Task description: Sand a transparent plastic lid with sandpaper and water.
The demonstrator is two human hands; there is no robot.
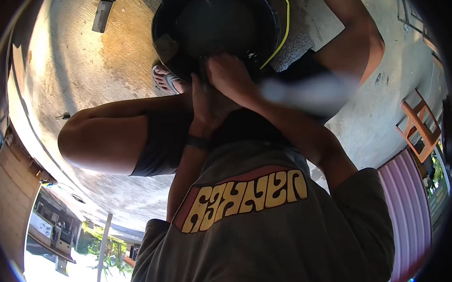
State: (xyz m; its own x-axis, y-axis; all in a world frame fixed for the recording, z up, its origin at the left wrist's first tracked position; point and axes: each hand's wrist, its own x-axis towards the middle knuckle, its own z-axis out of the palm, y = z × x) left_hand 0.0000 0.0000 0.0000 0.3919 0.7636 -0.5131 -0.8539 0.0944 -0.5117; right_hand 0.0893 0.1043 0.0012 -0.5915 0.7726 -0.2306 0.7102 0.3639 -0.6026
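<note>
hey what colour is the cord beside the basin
The cord is mostly yellow, green near the top, in the head view.

Lettering on the dark grey T-shirt (270, 240): a single line of large, stylised yellow characters (258, 194), dark-outlined on a reddish panel (257, 172), crosses the chest between the two sleeves, slanting relative to the hem.
</note>
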